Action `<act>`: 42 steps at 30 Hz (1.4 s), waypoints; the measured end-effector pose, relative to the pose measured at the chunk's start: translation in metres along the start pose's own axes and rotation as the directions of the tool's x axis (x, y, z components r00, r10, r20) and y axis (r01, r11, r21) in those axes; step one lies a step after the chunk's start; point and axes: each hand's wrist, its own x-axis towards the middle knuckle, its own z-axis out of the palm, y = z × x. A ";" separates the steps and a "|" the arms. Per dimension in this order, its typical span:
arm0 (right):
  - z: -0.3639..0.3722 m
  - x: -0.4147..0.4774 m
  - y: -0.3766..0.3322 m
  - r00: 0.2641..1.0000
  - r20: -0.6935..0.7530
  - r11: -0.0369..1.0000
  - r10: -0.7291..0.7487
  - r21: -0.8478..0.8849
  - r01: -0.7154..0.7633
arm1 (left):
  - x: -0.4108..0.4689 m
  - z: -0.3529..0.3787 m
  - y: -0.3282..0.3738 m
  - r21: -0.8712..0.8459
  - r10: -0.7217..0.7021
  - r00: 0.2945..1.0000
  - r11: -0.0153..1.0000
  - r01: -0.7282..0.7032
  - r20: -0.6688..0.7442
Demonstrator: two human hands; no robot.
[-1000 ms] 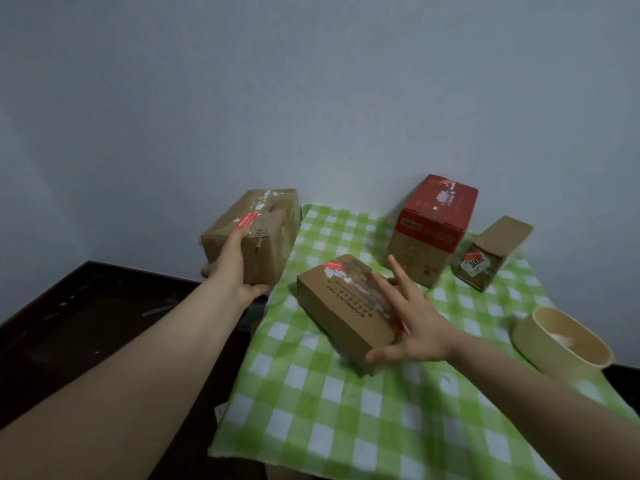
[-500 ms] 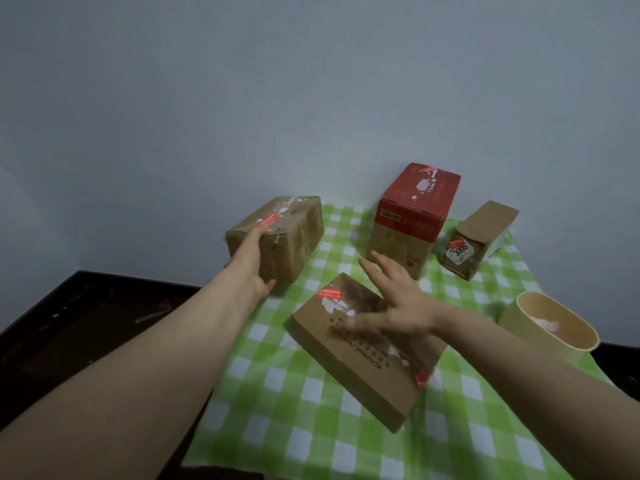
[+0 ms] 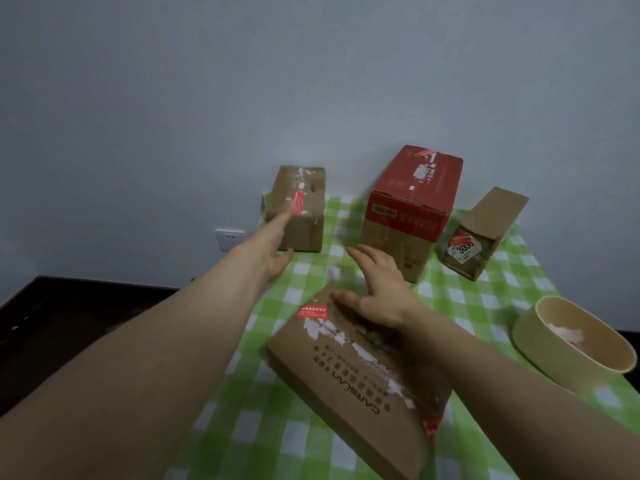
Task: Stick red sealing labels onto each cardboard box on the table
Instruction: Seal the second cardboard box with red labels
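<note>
A brown cardboard box (image 3: 304,223) stands at the back left of the green checked cloth (image 3: 270,427), with a red label (image 3: 298,201) on its front. My left hand (image 3: 275,244) lies against that front face, fingers straight up to the label. A flat brown box (image 3: 360,379) lies askew near me, with a red label (image 3: 311,311) at its far corner. My right hand (image 3: 377,291) rests on its far end with fingers spread. A red-topped box (image 3: 412,209) and a small open-flapped box (image 3: 485,233) stand behind, each with a red label.
A beige bowl (image 3: 540,344) holding pale paper scraps sits at the cloth's right edge. A dark table surface (image 3: 52,327) extends to the left of the cloth. A white wall socket (image 3: 230,239) is behind my left forearm. The grey wall runs right behind the boxes.
My left hand brought the brown box from the left edge onto the back of the cloth and stood it there. The flat box slid nearer and turned under my right hand.
</note>
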 end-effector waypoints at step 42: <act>-0.021 -0.202 0.012 0.942 -0.073 0.893 0.328 0.349 -0.284 | -0.222 -0.019 -0.158 0.726 0.102 0.728 -0.246 -0.642 0.678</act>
